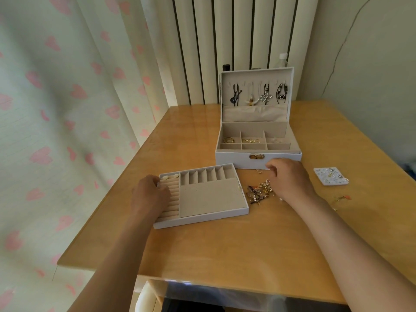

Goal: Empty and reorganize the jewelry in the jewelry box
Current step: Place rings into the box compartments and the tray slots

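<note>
The white jewelry box (236, 161) stands open at the back of the table. Several necklaces (258, 95) hang inside its lid, and gold rings (229, 140) lie in its back compartments. Its removable tray (202, 218) sits on the table in front, to the left. My left hand (149, 194) rests on the tray's ring-roll section with fingers curled; whether it holds anything is hidden. My right hand (290, 179) hovers over a pile of gold earrings (261, 191), fingers curled downward just before the box front.
A small white card of studs and rings (331, 176) lies right of the box. A loose red and gold piece (341, 199) lies near the right forearm. The wooden table (225, 255) ends at a curtain on the left. Bottles stand behind the box.
</note>
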